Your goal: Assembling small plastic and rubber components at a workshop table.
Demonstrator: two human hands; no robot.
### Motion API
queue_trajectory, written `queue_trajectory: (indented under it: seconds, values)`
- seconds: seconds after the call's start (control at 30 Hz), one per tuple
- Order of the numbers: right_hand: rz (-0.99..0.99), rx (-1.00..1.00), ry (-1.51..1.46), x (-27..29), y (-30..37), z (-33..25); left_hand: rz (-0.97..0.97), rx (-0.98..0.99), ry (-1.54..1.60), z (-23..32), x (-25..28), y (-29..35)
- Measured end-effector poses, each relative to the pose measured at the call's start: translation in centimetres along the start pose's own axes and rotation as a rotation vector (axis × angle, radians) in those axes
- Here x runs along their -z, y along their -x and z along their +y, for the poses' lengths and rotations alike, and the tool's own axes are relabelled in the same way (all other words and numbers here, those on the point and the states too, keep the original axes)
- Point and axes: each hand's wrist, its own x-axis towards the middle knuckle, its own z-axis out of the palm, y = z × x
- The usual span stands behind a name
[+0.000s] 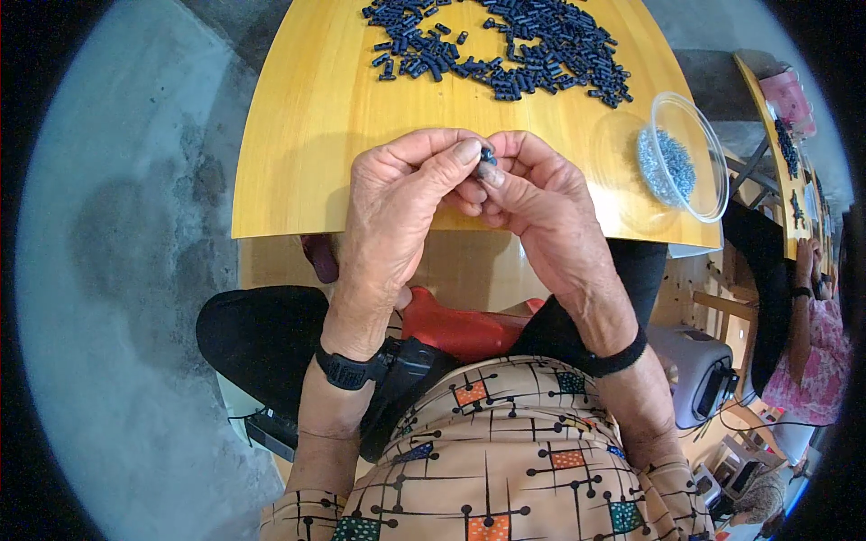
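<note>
Between my fingertips, just above the table's near edge, is a small dark cylindrical plastic piece (488, 156). My left hand (401, 185) is closed in a pinch on it from the left. From the right, my right hand (546, 194) pinches the same piece, its thumb beside the left thumb. Fingers cover most of the piece, so its full shape is hidden. A heap of similar dark cylindrical pieces (550, 54) spreads over the far part of the table. On the right, a clear round plastic tub (713, 171) holds many small silvery metal parts (665, 167).
The yellow wooden table (307, 117) has its near edge in front of my lap. A red seat (460, 329) shows between my legs. At the far right, another person (807, 361) sits by a second table (767, 117) bearing dark pieces and a pink container (787, 99).
</note>
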Motion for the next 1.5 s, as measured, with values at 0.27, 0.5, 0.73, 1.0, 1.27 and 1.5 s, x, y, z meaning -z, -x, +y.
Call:
queue_trajectory:
  seconds: [0.27,0.5,0.73,1.0,1.27,1.5]
  values:
    - [0.075,0.009,-0.235,0.1,0.8,-0.1,-0.005,0.037,0.116,0.1,-0.2,0.5]
    - [-0.005,0.026,-0.412,0.9,1.4,-0.5,0.022,-0.017,0.0,0.4,-0.2,0.5]
    - [-0.03,0.015,-0.432,0.8,1.5,-0.3,0.025,-0.025,-0.034,0.4,-0.5,0.7]
    - [-0.028,0.02,-0.417,0.7,1.5,-0.1,0.038,-0.058,-0.085,0.4,-0.4,0.7]
    - [-0.011,0.022,-0.354,1.1,1.6,-0.2,0.046,-0.112,-0.203,0.9,-0.7,1.0]
    - [0.002,0.063,-0.256,1.3,1.7,0.2,0.04,-0.079,-0.227,0.8,-0.9,1.3]
